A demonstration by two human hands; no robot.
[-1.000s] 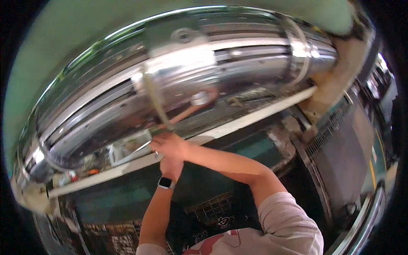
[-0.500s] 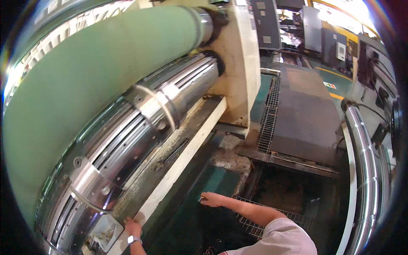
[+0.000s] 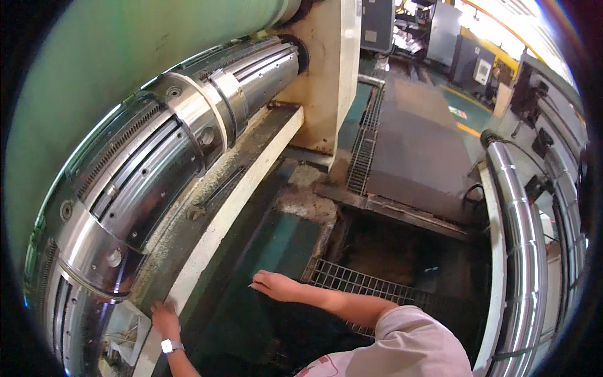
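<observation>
My left hand (image 3: 165,319), with a square-faced watch (image 3: 168,346) on its wrist, rests on the cream-painted beam (image 3: 207,251), fingers a little apart. Beside it is an open pale container (image 3: 129,327) with small things inside that I cannot make out. My right hand (image 3: 276,286) is closed in a pinch over the dark green floor; a tiny pale bit shows at its fingertips, too small to name. Neither hand touches the slotted metal roller (image 3: 151,169), which has rings and bolts along it.
A large green roller (image 3: 125,69) lies behind the metal one. A thin rod-like tool (image 3: 217,190) lies on the dirty ledge. Floor grating (image 3: 352,283) borders a dark pit (image 3: 402,251). Beyond is a grey platform (image 3: 414,151); shiny rollers (image 3: 518,232) stand at the right.
The view has shifted, so the machine sits further left and higher. My left hand stays on the beam. The right hand stays pinched, held out over the floor.
</observation>
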